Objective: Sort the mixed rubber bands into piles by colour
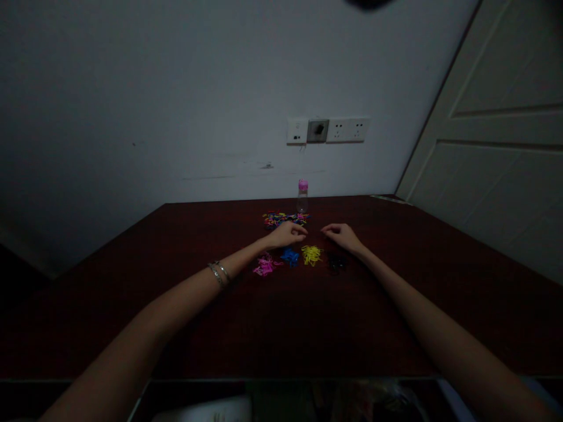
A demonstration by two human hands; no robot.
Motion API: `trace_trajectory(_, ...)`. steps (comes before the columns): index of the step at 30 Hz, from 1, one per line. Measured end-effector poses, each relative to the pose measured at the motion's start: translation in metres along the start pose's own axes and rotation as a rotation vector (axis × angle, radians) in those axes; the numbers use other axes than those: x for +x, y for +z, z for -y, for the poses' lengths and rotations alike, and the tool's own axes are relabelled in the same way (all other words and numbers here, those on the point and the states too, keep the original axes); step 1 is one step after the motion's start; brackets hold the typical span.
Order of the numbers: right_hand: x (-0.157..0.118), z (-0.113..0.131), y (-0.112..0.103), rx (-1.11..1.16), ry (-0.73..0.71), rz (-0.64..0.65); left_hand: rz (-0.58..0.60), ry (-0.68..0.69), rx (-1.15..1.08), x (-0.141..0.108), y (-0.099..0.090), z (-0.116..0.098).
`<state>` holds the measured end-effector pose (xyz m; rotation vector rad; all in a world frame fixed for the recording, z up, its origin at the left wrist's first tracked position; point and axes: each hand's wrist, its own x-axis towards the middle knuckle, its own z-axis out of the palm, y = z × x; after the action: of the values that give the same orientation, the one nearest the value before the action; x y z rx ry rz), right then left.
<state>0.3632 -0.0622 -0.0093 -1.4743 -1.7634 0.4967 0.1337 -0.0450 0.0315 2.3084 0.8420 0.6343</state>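
Observation:
My left hand (288, 234) hovers at the front edge of a mixed heap of small coloured bands (281, 218), which look like rubber bands. Its fingers are curled, thumb close to the fingertips; anything between them is too small to make out. Opposite it, my right hand (344, 235) is closed in a pinch, its contents also unclear. Nearer to me lie sorted piles in a row: pink bands (265, 265), blue bands (290, 257), yellow bands (312, 255) and black bands (336, 262). The black pile is hard to see against the dark wood.
Behind the mixed heap stands a clear bottle with a pink cap (302, 196). The dark red table (281, 328) meets a white wall with sockets (338, 130). A pale panelled door (492, 135) is at the right. Dim items show below the table's front edge.

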Motion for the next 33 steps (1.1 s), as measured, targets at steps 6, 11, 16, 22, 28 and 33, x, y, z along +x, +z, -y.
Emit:
trace_trajectory(6, 0.002, -0.001, 0.0, -0.014, 0.003, 0.012, -0.4, -0.175, 0.033, -0.009, -0.044, 0.051)
trace_trajectory(11, 0.014, 0.007, -0.001, -0.115, 0.003, 0.028, -0.651, -0.368, -0.017, -0.034, -0.079, 0.1)
trace_trajectory(16, 0.035, 0.017, 0.007, -0.293, -0.083, 0.033, -0.826, -0.473, -0.162, -0.042, -0.092, 0.117)
trace_trajectory(22, 0.059, 0.026, 0.021, -0.52, 0.03, -0.003, -0.826, -0.475, -0.19, -0.04, -0.089, 0.119)
trace_trajectory(28, 0.072, 0.028, 0.029, -0.516, 0.031, 0.076, -0.79, -0.468, -0.131, -0.041, -0.088, 0.123)
trace_trajectory(33, 0.072, 0.022, 0.028, -0.467, -0.004, 0.041, -0.766, -0.455, -0.155, -0.04, -0.086, 0.126)
